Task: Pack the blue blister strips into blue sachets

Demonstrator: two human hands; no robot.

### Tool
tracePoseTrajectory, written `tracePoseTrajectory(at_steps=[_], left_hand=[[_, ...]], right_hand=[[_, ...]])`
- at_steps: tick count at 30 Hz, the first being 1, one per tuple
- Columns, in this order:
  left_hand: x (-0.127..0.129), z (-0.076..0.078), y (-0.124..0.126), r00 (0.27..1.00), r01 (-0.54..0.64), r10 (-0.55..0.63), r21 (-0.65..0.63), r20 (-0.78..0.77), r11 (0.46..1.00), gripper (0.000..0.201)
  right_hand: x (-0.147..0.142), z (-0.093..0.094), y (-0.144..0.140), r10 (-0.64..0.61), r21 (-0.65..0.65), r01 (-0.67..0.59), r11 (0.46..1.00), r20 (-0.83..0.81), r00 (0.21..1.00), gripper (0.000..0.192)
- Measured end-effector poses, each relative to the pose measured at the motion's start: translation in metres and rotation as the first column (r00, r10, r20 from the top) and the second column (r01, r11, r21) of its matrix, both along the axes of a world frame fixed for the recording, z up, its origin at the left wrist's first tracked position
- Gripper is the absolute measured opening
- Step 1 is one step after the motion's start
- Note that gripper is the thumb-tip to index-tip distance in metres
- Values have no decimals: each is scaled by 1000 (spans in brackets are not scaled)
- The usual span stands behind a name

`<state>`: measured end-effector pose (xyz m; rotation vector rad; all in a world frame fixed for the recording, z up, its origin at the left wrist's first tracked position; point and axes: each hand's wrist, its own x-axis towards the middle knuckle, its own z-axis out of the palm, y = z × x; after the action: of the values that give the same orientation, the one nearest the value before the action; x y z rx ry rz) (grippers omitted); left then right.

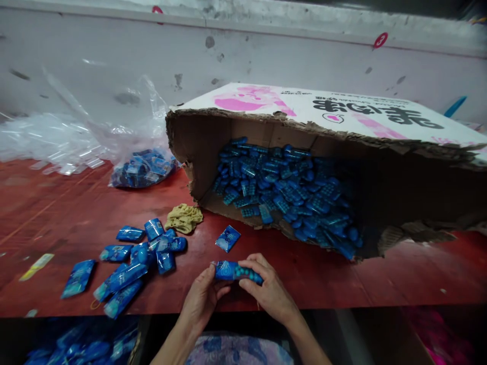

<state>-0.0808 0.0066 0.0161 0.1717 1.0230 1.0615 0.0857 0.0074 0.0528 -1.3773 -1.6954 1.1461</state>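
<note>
My left hand point(201, 300) and my right hand point(269, 290) together grip one blue plastic packet point(235, 271) over the near edge of the red table point(342, 284). The left hand pinches its left end, the right hand wraps over its right end. A single blue packet point(228, 238) lies flat just beyond the hands. A loose heap of blue packets point(137, 258) is spread on the table to the left of the hands.
A torn cardboard box point(380, 132) lies on its side at the right, open towards me, holding several blue packets point(289, 192). A yellow cloth point(184, 218) sits by its mouth. A clear plastic bag point(143, 167) with blue packets and loose clear plastic point(49, 142) lie at the back left.
</note>
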Motion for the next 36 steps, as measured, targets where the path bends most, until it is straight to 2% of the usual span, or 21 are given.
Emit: tracePoseTrajectory(at_steps=[6,15,23,26,31,36], left_hand=[[-2,1,1,999,-33,32,27,15,999,19],[-4,8,0,995,-90,95,143,-25,986,22],[-4,12,3,996,-80,85,126,-36,989,27],[-3,12,3,991,-113,119,100,-56,989,26],[-2,11,1,993,-113,115,46,-40,993,25],[-3,10,1,992,-98,104,85,-73,992,23]], right_hand=[[-5,4,-5,-3,51,1,999,39,999,34],[-14,-7,-10,-83,91,78,993,51,995,31],[-15,-6,-12,-105,189,89,978,81,991,32],[-16,-5,-13,-126,216,101,971,106,986,32],[-18,-9,-15,-119,195,96,976,110,987,34],[-18,-9,-16,-117,201,88,976,140,983,34]])
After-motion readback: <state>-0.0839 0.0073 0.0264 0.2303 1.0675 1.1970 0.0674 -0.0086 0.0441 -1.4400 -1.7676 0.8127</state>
